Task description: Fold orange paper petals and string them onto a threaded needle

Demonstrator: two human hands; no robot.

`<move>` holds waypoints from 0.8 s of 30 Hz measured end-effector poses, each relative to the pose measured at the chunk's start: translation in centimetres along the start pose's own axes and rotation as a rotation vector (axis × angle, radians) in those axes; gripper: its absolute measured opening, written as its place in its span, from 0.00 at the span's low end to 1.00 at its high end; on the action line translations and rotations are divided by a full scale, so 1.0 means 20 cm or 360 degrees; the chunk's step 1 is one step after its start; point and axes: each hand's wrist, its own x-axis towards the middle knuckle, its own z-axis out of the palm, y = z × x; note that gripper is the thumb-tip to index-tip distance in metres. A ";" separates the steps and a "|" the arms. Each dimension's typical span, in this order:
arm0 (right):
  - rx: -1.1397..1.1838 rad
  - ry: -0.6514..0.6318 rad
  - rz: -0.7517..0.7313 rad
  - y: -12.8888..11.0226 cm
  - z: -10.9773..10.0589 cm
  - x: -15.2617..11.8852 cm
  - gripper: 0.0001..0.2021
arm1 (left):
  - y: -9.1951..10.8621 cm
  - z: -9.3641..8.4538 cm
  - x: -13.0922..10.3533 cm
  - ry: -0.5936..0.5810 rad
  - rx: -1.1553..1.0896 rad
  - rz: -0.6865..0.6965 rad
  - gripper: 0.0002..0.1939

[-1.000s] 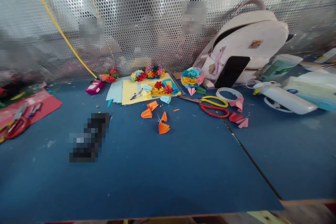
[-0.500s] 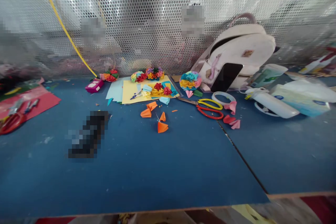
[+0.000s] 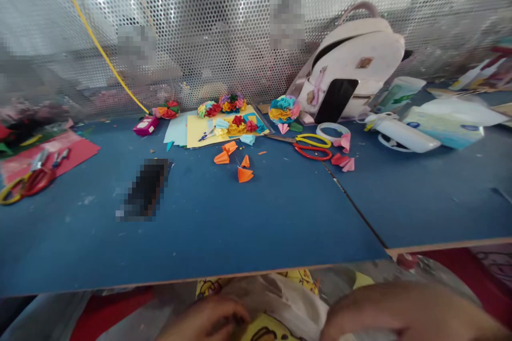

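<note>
Both hands are low in the picture, below the table's front edge. My left hand (image 3: pixel 210 319) is blurred and cut off by the bottom border, so I cannot make out how its fingers lie. My right hand (image 3: pixel 372 311) comes in from the right with its forearm; its fingers are hidden. Between the two hands lies a whitish, crumpled sheet or cloth (image 3: pixel 288 295) beside yellow printed fabric (image 3: pixel 266 327). Whether either hand grips it does not show. On the table beyond, the nearest things are folded orange paper pieces (image 3: pixel 245 175).
On the blue table (image 3: pixel 224 234) are red-and-yellow scissors (image 3: pixel 314 148), tape (image 3: pixel 333 130), yellow paper (image 3: pixel 198 128), paper flowers (image 3: pixel 284 110), a pixelated dark object (image 3: pixel 147 189), a backpack (image 3: pixel 360 56) with a phone (image 3: pixel 336 100), and more scissors (image 3: pixel 38 178) on pink sheets. Perforated metal (image 3: pixel 224 26) stands behind.
The view has tilted down, so the table sits higher in the picture. Both hands have come into sight at the bottom. The objects on the table look unmoved.
</note>
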 end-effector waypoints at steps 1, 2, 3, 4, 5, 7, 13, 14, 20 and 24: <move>0.0130 -0.0059 -0.0055 -0.06 -0.06 -0.07 0.23 | 0.07 -0.01 -0.03 0.0040 -0.0021 -0.0047 0.25; 0.0205 0.0033 -0.0116 -0.12 -0.13 -0.11 0.22 | 0.15 -0.04 -0.06 0.0003 -0.0003 -0.0023 0.28; 0.0184 0.0167 -0.0176 -0.16 -0.19 -0.13 0.20 | 0.23 -0.08 -0.07 0.0017 0.0015 0.0013 0.28; 0.0104 0.0318 -0.0259 -0.19 -0.25 -0.11 0.18 | 0.32 -0.13 -0.08 -0.0011 0.0042 0.0028 0.27; -0.0020 0.0492 -0.0345 -0.20 -0.30 -0.08 0.16 | 0.39 -0.20 -0.07 0.0060 0.0112 0.0056 0.26; -0.0357 0.0904 -0.0446 -0.19 -0.41 0.04 0.12 | 0.50 -0.36 -0.02 0.0254 0.0356 0.0266 0.25; -0.0891 0.1389 -0.0663 -0.10 -0.69 0.49 0.03 | 0.42 -0.79 0.32 0.1030 0.1637 0.0282 0.26; -0.0907 0.1464 -0.0673 -0.09 -0.73 0.55 0.03 | 0.39 -0.83 0.39 0.1032 0.1750 0.0278 0.25; -0.0971 0.1563 -0.0757 -0.05 -0.86 0.71 0.03 | 0.22 -0.89 0.60 0.0978 0.1806 0.0426 0.16; -0.1036 0.1513 -0.0756 -0.04 -0.85 0.71 0.02 | 0.18 -0.87 0.59 0.0978 0.1707 0.0555 0.11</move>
